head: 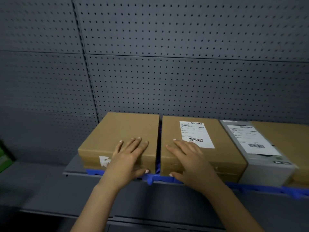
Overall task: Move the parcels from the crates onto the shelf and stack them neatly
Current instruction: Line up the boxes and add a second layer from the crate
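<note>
Where the grey shelf [73, 168] meets its perforated back panel [184, 64], four parcels stand in a row on a blue plastic layer [250, 186].

- Item 1: plain brown parcel [120, 128], leftmost. The left hand [128, 158] lies flat on its top, fingers spread and straight, thumb down over the front edge.
- Item 2: labelled brown parcel [170, 129], just beside item 1 with a narrow gap between. It bears a white barcode label [196, 133]. The right hand [189, 159] lies flat on it, fingers spread, thumb over the front edge.
- Item 3: grey parcel [267, 169], labelled, touching item 2.
- Item 4: far-right brown parcel [291, 136], partly out of view.
- Sundry: blurred green object [5, 158], far left.
</note>
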